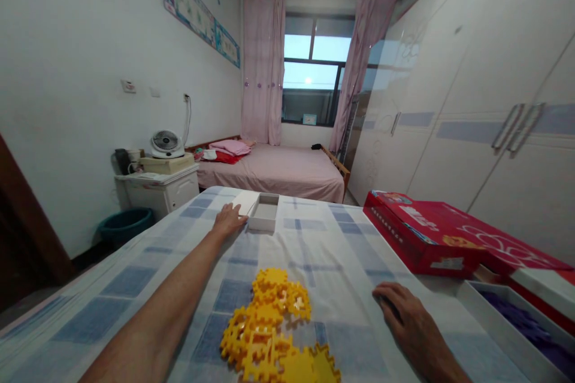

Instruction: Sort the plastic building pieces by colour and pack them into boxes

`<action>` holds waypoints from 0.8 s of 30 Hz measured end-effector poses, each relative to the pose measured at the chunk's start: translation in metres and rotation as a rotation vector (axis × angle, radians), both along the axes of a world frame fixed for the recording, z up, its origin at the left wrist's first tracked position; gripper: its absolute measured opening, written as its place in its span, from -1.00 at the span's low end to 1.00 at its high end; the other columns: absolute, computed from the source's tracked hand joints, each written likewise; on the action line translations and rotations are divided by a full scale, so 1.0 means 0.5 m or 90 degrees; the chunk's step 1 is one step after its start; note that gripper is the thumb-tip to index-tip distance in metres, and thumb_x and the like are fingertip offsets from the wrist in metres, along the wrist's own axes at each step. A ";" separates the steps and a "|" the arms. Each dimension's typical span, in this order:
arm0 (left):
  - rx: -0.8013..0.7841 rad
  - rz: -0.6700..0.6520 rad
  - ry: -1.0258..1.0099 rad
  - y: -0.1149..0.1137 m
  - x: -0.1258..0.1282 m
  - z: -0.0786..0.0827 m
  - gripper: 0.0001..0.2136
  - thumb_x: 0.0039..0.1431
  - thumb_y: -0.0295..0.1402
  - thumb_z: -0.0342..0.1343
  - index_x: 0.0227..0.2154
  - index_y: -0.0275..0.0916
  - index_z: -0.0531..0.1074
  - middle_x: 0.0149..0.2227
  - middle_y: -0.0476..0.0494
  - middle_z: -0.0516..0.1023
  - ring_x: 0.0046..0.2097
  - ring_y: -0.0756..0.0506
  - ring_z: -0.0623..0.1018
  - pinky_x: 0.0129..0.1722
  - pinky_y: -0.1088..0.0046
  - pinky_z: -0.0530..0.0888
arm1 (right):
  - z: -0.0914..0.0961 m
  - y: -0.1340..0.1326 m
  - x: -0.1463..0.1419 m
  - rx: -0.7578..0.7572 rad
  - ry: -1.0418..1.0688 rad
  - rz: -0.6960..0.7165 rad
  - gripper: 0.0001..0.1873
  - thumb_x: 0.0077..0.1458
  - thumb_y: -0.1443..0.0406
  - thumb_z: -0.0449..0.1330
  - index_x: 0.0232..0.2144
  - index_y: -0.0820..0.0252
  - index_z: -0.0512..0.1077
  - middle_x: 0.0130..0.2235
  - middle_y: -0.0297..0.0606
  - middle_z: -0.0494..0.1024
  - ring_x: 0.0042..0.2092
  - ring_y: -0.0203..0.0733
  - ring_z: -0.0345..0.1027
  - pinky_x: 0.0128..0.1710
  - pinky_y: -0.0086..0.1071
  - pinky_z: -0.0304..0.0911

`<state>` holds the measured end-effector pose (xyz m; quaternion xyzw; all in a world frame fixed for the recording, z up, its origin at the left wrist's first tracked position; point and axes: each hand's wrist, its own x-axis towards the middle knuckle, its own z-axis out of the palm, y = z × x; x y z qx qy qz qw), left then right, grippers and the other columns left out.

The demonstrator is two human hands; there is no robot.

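My left hand (229,219) is stretched far forward on the blue-and-white checked cloth (314,245), fingers spread, its fingertips touching the near left side of a small open white box (265,213). My right hand (402,311) rests palm down on the cloth at the lower right, fingers loosely curled, holding nothing. Between my arms lies a pile of yellow interlocking toothed pieces (274,329), joined into a flat cluster. Neither hand touches the pile.
A red cardboard box (426,233) lies at the right, with a white tray of purple pieces (525,329) in front of it. Beyond the table are a pink bed (278,170), a white nightstand with a fan (166,143), and wardrobes (471,102) along the right.
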<state>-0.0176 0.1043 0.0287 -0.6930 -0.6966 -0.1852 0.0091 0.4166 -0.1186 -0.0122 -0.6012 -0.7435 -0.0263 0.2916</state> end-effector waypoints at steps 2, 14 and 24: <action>-0.034 0.011 0.024 0.015 0.004 -0.007 -0.50 0.12 -0.15 -0.04 0.07 -0.33 0.32 0.10 -0.44 0.36 0.15 -0.34 0.32 0.03 0.15 0.30 | -0.005 0.000 0.002 -0.002 -0.006 -0.009 -0.73 0.13 0.24 -0.01 -0.26 0.08 0.49 -0.12 -0.15 0.52 -0.04 -0.06 0.38 -0.03 -0.16 0.29; -0.069 0.041 0.133 0.025 0.004 0.009 -0.51 0.14 -0.06 -0.16 -0.13 -0.33 0.46 0.00 -0.44 0.42 0.07 -0.33 0.39 -0.03 0.14 0.33 | 0.004 -0.005 -0.010 -0.006 -0.019 -0.021 -0.75 0.17 0.26 0.00 -0.24 0.09 0.48 -0.13 -0.19 0.52 -0.08 -0.13 0.41 -0.04 -0.23 0.30; -0.029 0.056 0.087 0.053 -0.005 -0.010 -0.40 0.12 -0.05 -0.12 0.06 -0.47 0.28 -0.03 -0.52 0.46 0.02 -0.36 0.45 -0.08 0.17 0.36 | 0.011 -0.002 -0.015 -0.003 -0.001 -0.010 -0.78 0.14 0.33 0.01 -0.30 0.11 0.46 -0.18 -0.20 0.52 -0.11 -0.17 0.41 -0.10 -0.31 0.31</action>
